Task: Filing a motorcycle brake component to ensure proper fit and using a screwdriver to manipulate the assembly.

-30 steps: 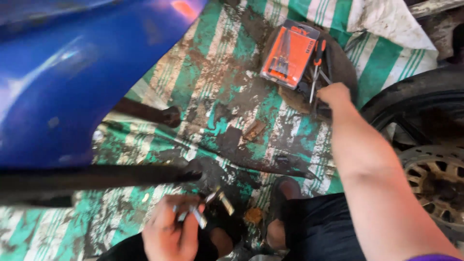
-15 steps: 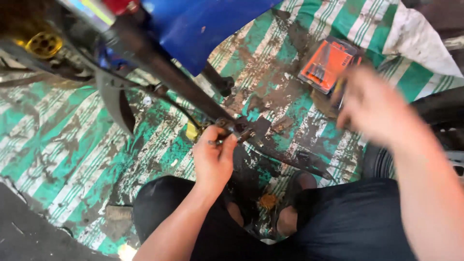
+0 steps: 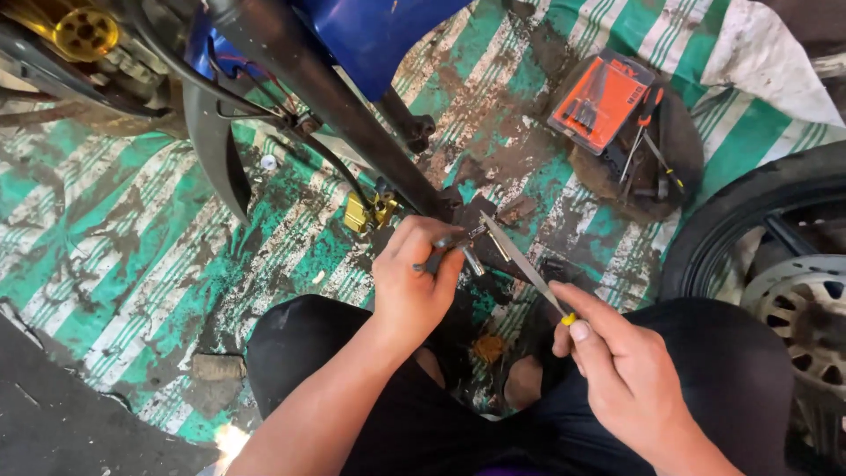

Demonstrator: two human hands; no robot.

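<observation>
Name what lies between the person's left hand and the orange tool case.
In the head view, between the left hand and orange tool case: only dirty striped tarp.

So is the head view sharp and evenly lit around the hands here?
Head view: both hands sharp, the left hand on small metal parts, the right hand holding a thin tool; daylight is soft, without hard shadows; a small blown-out glare patch at the bottom edge.

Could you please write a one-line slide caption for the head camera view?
Left hand grips small metal parts while right hand holds a slim file against them, beside a blue motorcycle's fork.
</observation>
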